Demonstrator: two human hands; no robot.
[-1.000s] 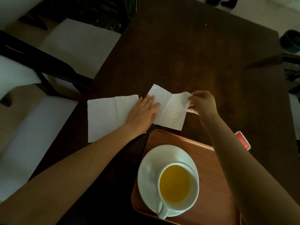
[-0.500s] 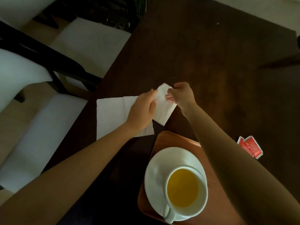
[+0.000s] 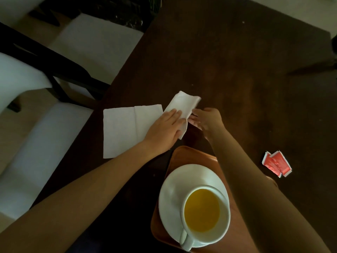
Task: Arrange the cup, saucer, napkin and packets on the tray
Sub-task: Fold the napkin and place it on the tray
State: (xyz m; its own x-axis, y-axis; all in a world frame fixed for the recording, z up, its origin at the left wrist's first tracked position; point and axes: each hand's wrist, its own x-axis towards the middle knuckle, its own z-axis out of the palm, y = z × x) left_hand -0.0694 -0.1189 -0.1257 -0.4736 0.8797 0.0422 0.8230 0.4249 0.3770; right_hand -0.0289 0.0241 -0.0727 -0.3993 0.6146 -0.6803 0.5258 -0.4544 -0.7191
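Napkin-folding is the step I am working through: my left hand (image 3: 165, 129) is lying flat, fingers stretched out, pressing the folded napkin (image 3: 181, 105) down on the dark table (image 3: 237, 61). My right hand (image 3: 207, 120) is sitting just beside its edge with fingers loosely curled at the fold; I cannot tell whether they are actually pinching paper. A second, unfolded napkin (image 3: 125, 130) is lying partly under my left wrist. On the wooden tray (image 3: 184, 156), nearer to me, the saucer (image 3: 182, 181) is already carrying the cup (image 3: 204, 216), which is holding yellow liquid. The two red packets (image 3: 276, 164) are waiting on the table to the right, well apart from the napkin and just off the tray. As I am judging it, the next move is creasing the fold firmly, then lifting the napkin onto the bare strip of tray without brushing the full cup.
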